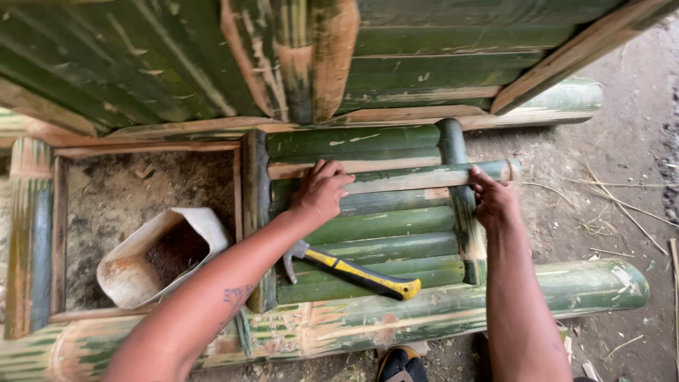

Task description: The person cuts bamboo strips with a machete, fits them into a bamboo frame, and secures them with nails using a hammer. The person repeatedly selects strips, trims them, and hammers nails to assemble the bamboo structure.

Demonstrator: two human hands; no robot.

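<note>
Both forearms come in from the bottom edge, reaching out over a bamboo frame that sits on bare dirt. Left hand is pressed down flat-ish on a split bamboo slat, fingers curled over its upper edge near the slat's left end. Right hand has the same slat pinched near its right end, thumb and fingers wrapped narrow around it just short of the cut tip. So the slat is held at both ends, lying crossways over the two upright rails of the panel, with a thin gap to the slat above it.

Below it are four more green slats already laid side by side (pretty snug, edges touching as far as I can tell). On the lowest ones rests a claw hammer with a yellow and black handle, head pointing left, partly tucked under the left forearm. Nobody's holding it.

To the left, inside the open square of the frame, sits a cut-open whitish plastic jug lying tilted on the dirt, something dark inside, can't make out what. A wall of bamboo slats leans across the top. Down at the bottom edge there's the toe of a sandal.
</note>
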